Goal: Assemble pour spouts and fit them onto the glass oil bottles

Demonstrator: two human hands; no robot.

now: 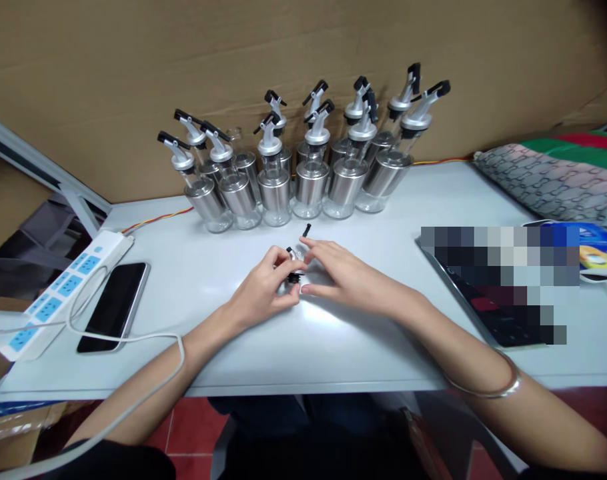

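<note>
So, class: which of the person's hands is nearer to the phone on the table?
Left. The left hand is at mid-table, right of the phone; the right hand is farther right, beyond it.

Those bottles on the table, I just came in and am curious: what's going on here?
A person sits at a white table. Both hands, left hand and right hand, hold a small pourer spout between them. Behind stands a cluster of bottles already fitted with spouts. A phone and power strip lie to the left.
</note>
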